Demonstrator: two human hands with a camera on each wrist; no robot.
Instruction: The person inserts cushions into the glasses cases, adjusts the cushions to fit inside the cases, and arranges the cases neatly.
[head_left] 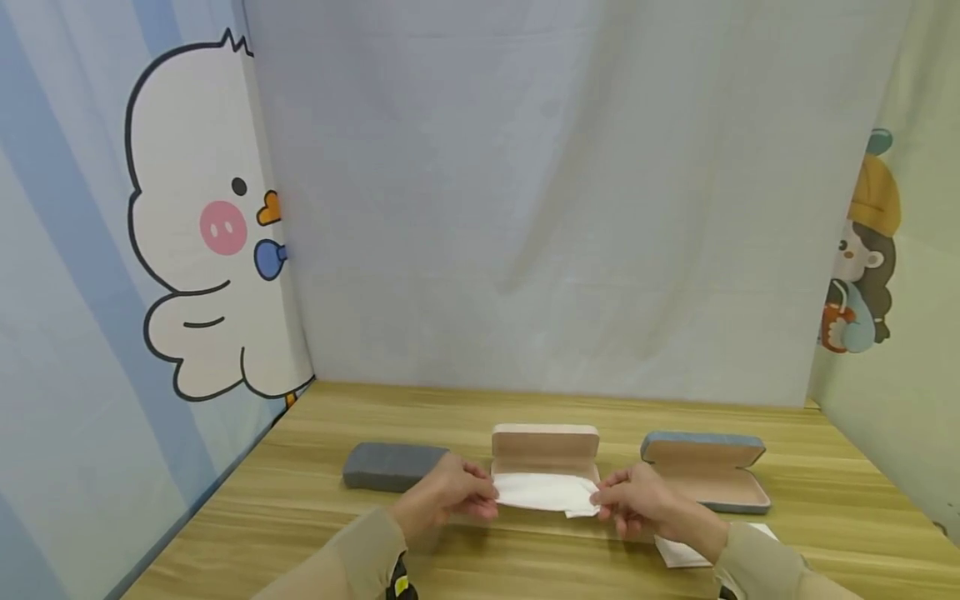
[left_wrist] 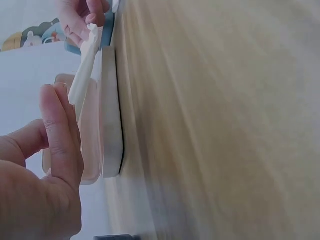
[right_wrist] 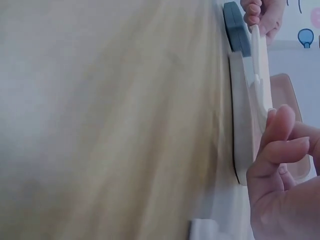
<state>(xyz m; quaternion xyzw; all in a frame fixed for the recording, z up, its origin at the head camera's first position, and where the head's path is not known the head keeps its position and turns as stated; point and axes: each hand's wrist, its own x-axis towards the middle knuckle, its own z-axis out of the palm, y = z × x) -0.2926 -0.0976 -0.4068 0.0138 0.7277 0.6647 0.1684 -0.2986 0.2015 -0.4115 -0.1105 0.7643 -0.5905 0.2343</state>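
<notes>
A folded white cloth is stretched level between both hands, just above the front of an open pale glasses case. My left hand pinches its left end, and my right hand pinches the right end. In the left wrist view the cloth appears edge-on above the case's lower half. From the right wrist, the case's base stands on the table below the cloth. The cloth hides most of the case's inside.
A closed grey glasses case lies left of the pale one. To the right stands an open blue-grey case with a beige lining. Another white folded cloth lies on the wooden table, partly under the right forearm. A pale curtain hangs behind.
</notes>
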